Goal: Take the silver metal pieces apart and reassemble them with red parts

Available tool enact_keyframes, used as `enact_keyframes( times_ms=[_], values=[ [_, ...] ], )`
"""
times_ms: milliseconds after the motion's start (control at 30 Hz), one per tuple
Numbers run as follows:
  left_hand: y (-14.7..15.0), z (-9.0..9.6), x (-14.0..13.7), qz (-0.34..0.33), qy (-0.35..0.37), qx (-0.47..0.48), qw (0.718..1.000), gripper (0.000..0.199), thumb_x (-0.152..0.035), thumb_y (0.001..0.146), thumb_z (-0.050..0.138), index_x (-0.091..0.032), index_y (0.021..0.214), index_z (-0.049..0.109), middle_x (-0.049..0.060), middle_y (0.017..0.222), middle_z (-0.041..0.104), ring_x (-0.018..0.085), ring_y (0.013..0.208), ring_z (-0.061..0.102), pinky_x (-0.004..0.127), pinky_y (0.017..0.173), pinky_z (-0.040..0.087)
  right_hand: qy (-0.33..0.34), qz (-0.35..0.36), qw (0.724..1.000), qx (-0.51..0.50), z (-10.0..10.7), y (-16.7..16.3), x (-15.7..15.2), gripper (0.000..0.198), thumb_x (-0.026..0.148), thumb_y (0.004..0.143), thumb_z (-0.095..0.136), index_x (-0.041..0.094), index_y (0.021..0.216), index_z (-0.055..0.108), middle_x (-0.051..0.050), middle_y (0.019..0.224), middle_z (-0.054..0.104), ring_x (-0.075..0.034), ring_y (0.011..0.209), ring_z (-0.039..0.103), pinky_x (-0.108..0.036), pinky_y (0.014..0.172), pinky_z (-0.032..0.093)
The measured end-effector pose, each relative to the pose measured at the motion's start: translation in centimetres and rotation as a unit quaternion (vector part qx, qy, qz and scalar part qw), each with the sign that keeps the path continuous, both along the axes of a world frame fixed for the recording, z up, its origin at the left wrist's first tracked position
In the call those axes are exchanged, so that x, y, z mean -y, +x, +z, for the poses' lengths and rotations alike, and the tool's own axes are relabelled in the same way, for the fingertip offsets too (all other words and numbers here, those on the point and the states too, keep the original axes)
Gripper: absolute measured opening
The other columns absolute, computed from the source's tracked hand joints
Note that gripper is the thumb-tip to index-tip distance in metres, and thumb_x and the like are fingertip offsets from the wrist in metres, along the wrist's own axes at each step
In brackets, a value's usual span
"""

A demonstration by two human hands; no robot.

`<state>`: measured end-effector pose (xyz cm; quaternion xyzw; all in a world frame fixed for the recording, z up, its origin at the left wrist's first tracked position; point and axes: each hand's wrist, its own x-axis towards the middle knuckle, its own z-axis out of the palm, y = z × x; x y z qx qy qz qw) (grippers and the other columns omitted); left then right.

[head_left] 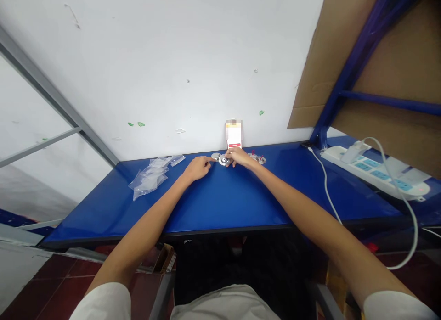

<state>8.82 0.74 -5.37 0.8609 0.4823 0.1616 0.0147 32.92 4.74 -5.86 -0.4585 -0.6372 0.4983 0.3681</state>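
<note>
Fingers [230, 157] of the right hand [240, 157] curl down over a small round metal disc [223, 160] lying on the blue counter [220, 200], gripping its right edge; the left hand's [196, 168] forefinger reaches out flat and touches the disc's left side, its other fingers loosely folded, holding nothing. Disc position: far edge of the counter, near the wall, directly below a small card [234, 134] propped upright against the wall. Card: white with a red band at the bottom; upper part is blurred, and no writing can be read at this size. A second flat disc [215, 156] lies just behind and left of the first. Two more small metal pieces [259, 159], with red bits on top, sit just right of the right hand. Both arms are stretched well forward, forearms bare, converging on the disc; white short sleeves at the bottom edge. A heap of clear plastic bags [151, 177] lies left of the left hand, apart from it. A white power strip [375, 173] with blue sockets rests at the right end of the counter, its white cable [327, 191] running over the front edge. No markings legible on the strip.
</note>
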Motion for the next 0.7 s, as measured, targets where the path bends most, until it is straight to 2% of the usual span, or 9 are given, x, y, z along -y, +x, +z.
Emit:
enact_keyframes(
  times_ms=[300,500,700],
  values=[
    [0.0,-0.3,0.3,0.022,-0.005,-0.032,0.999,0.055,-0.018,0.100,0.042,-0.028,0.144,0.073,0.010,0.110,0.075,0.029,0.101,0.073,0.038,0.094,0.055,0.015,0.006,1.000,-0.022,-0.4,0.1,0.1,0.013,0.010,0.097,0.066,0.015,0.085,0.065,-0.008,0.076,0.077,-0.021,0.063,0.078,-0.020,0.040,0.049],
    [0.2,-0.1,0.9,0.045,-0.006,-0.061,0.997,0.059,-0.017,0.103,0.039,-0.025,0.158,0.059,0.013,0.119,0.072,0.030,0.105,0.072,0.040,0.093,0.056,0.039,0.004,0.999,-0.031,-0.7,-0.2,0.1,0.016,0.011,0.097,0.063,0.016,0.083,0.064,-0.006,0.075,0.074,-0.019,0.064,0.076,-0.020,0.041,0.051],
    [0.8,-0.1,0.6,0.063,0.003,-0.111,0.992,0.063,-0.019,0.105,0.036,-0.029,0.167,0.045,0.013,0.120,0.070,0.031,0.101,0.073,0.042,0.088,0.056,0.055,-0.005,0.998,-0.039,-1.1,-0.3,-0.3,0.015,0.016,0.097,0.068,0.017,0.083,0.063,-0.005,0.079,0.072,-0.018,0.064,0.073,-0.020,0.044,0.053]
  ],
)
